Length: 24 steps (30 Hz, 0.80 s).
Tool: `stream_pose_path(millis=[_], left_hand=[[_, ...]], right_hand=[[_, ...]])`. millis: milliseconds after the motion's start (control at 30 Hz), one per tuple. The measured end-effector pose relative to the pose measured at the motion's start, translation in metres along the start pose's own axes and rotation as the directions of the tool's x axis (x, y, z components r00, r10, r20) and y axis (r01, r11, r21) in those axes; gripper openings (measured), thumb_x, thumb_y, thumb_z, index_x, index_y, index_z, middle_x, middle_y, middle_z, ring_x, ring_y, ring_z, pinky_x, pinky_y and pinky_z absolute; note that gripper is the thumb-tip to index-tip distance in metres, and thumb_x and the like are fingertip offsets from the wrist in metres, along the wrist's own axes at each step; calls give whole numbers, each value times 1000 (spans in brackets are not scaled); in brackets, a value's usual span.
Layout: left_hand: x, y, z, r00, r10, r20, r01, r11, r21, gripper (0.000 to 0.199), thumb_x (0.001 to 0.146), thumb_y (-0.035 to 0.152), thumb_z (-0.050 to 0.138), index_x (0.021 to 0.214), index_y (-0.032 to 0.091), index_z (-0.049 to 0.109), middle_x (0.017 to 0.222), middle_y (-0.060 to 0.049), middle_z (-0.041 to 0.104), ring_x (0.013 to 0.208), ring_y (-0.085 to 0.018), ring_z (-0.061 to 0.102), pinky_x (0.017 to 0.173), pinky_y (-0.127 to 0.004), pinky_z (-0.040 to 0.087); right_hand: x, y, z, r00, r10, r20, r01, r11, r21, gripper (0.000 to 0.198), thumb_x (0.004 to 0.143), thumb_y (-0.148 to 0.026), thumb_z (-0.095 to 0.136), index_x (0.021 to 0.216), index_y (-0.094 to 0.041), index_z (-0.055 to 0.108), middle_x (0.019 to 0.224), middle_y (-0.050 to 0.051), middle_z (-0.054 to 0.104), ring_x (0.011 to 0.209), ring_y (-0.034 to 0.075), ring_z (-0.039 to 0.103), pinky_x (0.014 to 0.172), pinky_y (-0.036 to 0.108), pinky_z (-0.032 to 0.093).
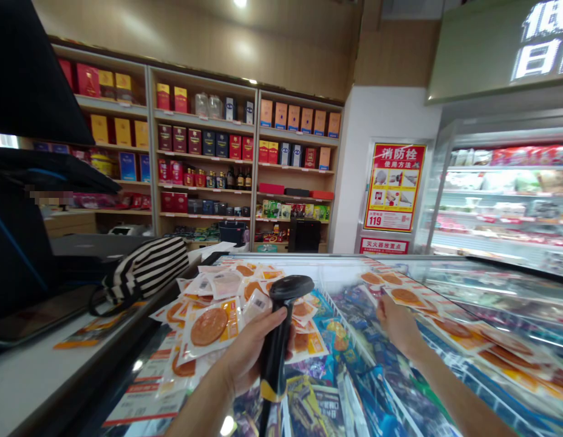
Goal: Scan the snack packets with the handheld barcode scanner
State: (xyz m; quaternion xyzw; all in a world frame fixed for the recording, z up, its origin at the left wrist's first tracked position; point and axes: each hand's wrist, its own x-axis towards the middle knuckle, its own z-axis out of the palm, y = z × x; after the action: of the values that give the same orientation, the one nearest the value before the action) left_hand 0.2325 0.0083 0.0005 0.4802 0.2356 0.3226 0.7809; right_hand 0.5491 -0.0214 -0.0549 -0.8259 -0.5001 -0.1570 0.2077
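Observation:
My left hand (249, 352) is wrapped round the handle of a black barcode scanner (276, 346) with a yellow band low on its grip. The scanner stands upright, its head over a heap of flat clear packets (209, 328), each with a round orange-brown slice inside. Further right, my right hand (395, 321) is closed, its fingertips at the edge of a similar flat food packet (376, 290) on the glass. They seem to pinch it, though the hand partly hides the contact. More such packets (454, 328) lie in a row to the right of this hand.
Under the packets is a glass-topped freezer (354, 419) full of colourful bags. A black-and-white striped pouch (149, 270) rests on the left counter beside dark checkout equipment (30, 230). Shelves of boxes (208, 145) line the back wall; a lit display fridge (504, 200) stands at right.

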Motion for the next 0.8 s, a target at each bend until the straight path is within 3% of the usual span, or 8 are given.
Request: stream_pose_path(millis=[67, 167, 267, 333, 433, 633, 800], left_hand=[[-2, 0, 3, 1000, 0, -6, 0, 1000, 17, 25, 68, 40, 51, 71, 15, 47, 62, -1, 54, 50, -8, 48, 49, -21, 36], [-5, 1, 11, 999, -12, -46, 15, 997, 72, 29, 67, 44, 49, 67, 15, 46, 57, 1, 52, 44, -6, 44, 43, -18, 31], [-6, 0, 16, 997, -14, -73, 22, 993, 116, 31, 66, 47, 49, 64, 16, 45, 52, 2, 50, 39, -5, 41, 40, -17, 28], [-6, -1, 17, 998, -16, -63, 26, 988, 151, 33, 66, 48, 49, 63, 16, 44, 51, 3, 50, 38, -5, 41, 39, -17, 28], [-6, 0, 17, 999, -20, -30, 25, 984, 174, 34, 65, 49, 50, 61, 16, 45, 53, 2, 52, 39, -5, 42, 40, -17, 29], [-9, 3, 20, 999, 27, 39, -33, 984, 172, 30, 67, 45, 49, 67, 16, 48, 54, 1, 53, 40, -6, 43, 40, -18, 30], [-10, 0, 24, 997, 47, 65, -61, 971, 231, 28, 68, 44, 49, 68, 16, 48, 52, 2, 51, 39, -6, 41, 40, -18, 30]], right_hand=[[5, 10, 0, 983, 163, -86, -137, 957, 255, 24, 71, -26, 32, 85, -14, 47, 69, 9, 59, 61, 19, 56, 52, 28, 40], [8, 20, 2, 955, 297, 10, -233, 730, 642, 27, 68, -29, 33, 89, -16, 45, 77, 8, 58, 65, 19, 56, 49, 28, 43], [6, 21, 4, 938, 333, 96, -266, 516, 814, 31, 66, -32, 34, 92, -18, 43, 85, 8, 56, 71, 19, 55, 49, 29, 46], [5, 18, 4, 932, 343, 120, -275, 450, 850, 31, 66, -33, 35, 92, -18, 42, 86, 8, 55, 74, 20, 55, 49, 29, 46], [3, 10, 3, 940, 311, 143, -274, 435, 858, 27, 66, -32, 36, 89, -20, 41, 83, 7, 55, 72, 19, 54, 49, 29, 47], [2, 0, 4, 959, 257, 123, -244, 517, 820, 18, 67, -34, 36, 79, -21, 39, 72, 4, 54, 64, 16, 53, 45, 26, 46], [2, 0, 6, 966, 232, 116, -222, 508, 832, 16, 68, -34, 36, 78, -21, 37, 69, 3, 53, 64, 16, 53, 47, 27, 47]])
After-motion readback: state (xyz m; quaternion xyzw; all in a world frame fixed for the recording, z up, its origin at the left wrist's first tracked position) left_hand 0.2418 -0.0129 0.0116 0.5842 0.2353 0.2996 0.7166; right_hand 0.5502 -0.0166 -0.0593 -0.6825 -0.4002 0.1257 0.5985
